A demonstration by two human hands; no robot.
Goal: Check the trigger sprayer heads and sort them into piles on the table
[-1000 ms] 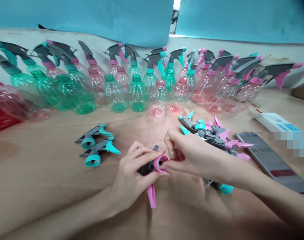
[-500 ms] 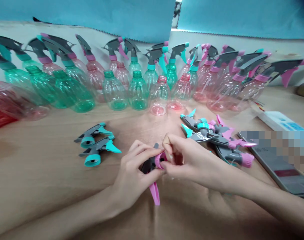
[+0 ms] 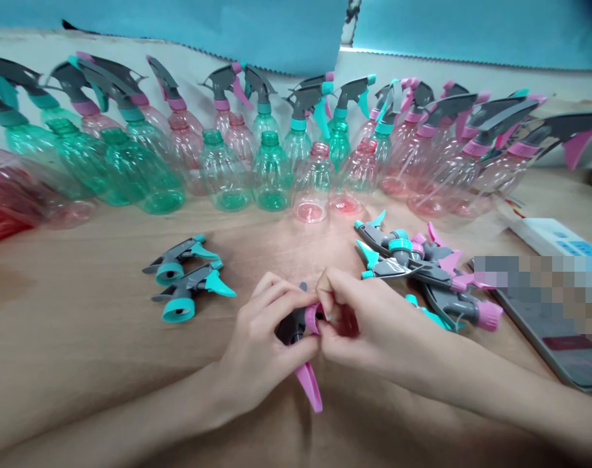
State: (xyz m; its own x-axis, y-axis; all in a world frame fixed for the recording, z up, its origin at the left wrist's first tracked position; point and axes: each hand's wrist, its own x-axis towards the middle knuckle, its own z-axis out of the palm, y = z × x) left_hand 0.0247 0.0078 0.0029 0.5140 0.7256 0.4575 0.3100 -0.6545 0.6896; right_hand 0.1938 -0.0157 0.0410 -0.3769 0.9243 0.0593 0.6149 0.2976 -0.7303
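Shifted rightward, the pink trigger [image 3: 309, 387] points near; the left hand [image 3: 257, 335] grips its spray head [image 3: 290, 329], the right hand [image 3: 368, 318] pinched (on what, I cannot tell) at the pink collar [image 3: 311, 318].

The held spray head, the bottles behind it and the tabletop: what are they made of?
Spray head: probably hard plastic, smooth and shiny, moulded in dark grey and pink. Bottles: likely plastic, tinted green or pink, see-through with glossy highlights; glass isn't ruled out. Tabletop: smooth brown, perhaps wood or laminate; blur leaves it open.
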